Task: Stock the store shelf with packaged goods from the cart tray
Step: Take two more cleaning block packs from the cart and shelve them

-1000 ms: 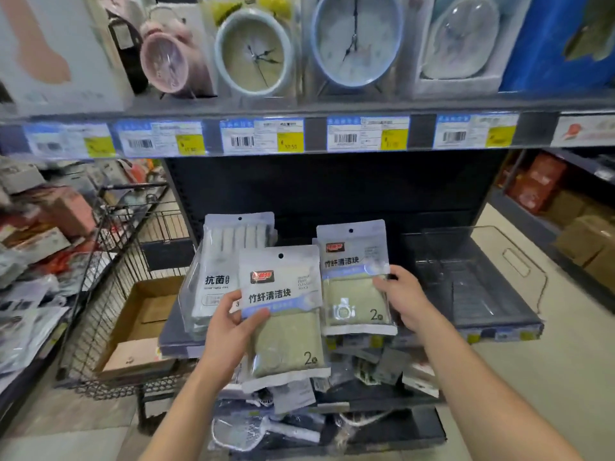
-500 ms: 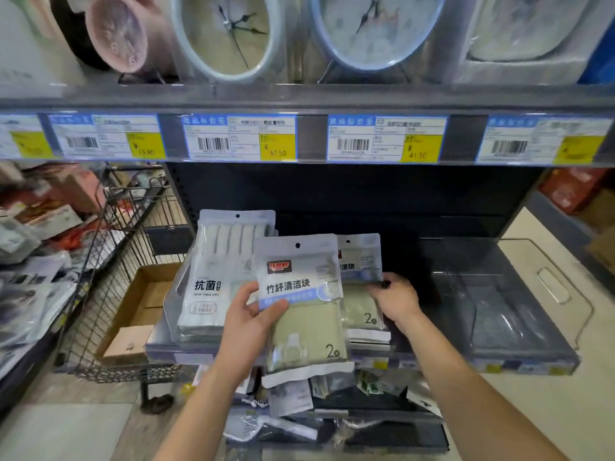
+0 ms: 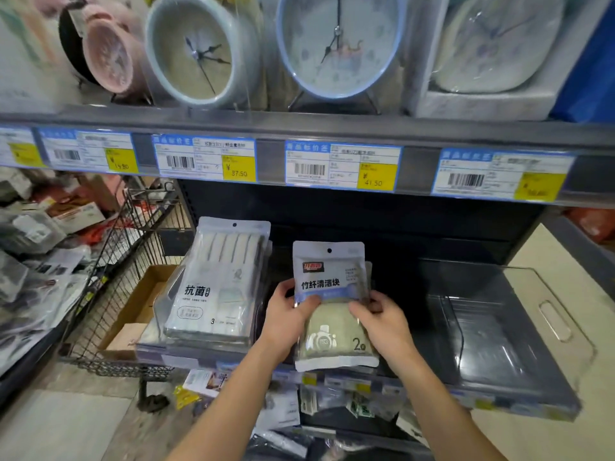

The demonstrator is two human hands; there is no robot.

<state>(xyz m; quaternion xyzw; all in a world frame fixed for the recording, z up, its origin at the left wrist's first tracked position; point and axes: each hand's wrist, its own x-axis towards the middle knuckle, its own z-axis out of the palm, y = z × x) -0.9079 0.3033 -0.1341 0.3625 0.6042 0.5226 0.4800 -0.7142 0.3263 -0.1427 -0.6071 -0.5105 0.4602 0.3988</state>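
A sponge pack (image 3: 332,314) with a white and blue label and a green pad stands upright at the middle of the dark shelf (image 3: 382,387). My left hand (image 3: 286,319) grips its left edge and my right hand (image 3: 379,319) grips its right edge. A second pack of the same kind stands right behind it, mostly hidden. To the left, a pack of white cloths (image 3: 221,281) leans upright in a clear bin. More packaged goods (image 3: 283,414) lie on the cart tray below the shelf, partly hidden by my arms.
A clear plastic bin (image 3: 519,327) sits on the shelf to the right. Clocks (image 3: 199,51) fill the upper shelf above price tags (image 3: 206,159). A wire cart (image 3: 126,281) holding a cardboard box stands at left, beside piles of packaged stock.
My left hand carried its sponge pack right and back, in front of the pack my right hand had set on the shelf. My right hand moved onto the front pack. The view moved closer.
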